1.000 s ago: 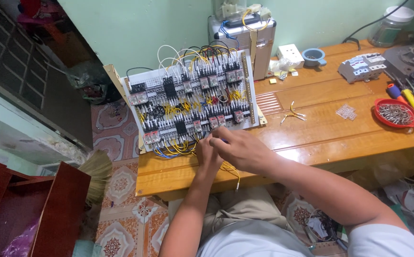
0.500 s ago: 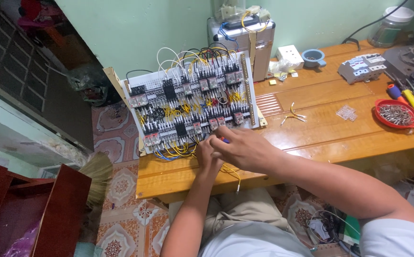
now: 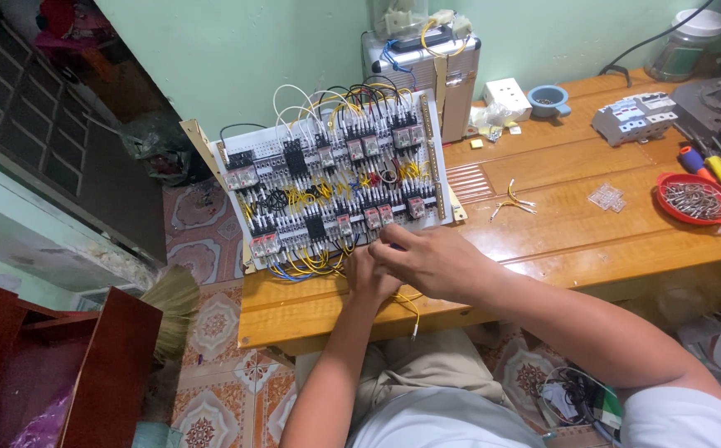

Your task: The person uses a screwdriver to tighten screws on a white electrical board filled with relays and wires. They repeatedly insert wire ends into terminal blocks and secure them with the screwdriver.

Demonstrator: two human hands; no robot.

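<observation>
Resting on a glossy wooden table [image 3: 592, 224] (tiled floor [image 3: 211, 332] below), both hands' grip seems hidden.

**Both hands joined ahead of the torso**

We find our right hand [image 3: 439, 261] laid palm-down across the left hand [image 3: 373, 278], fingers extended forward and slightly curled. The left forearm rises near-vertical from below; the right forearm enters from the lower right. Both arms are bare. The left hand's grip is hidden.

A white wired relay panel [image 3: 335, 178] leans tilted on the wooden table [image 3: 592, 224], crowded with black relays and yellow wires [image 3: 315, 264] trailing off its lower edge.
</observation>
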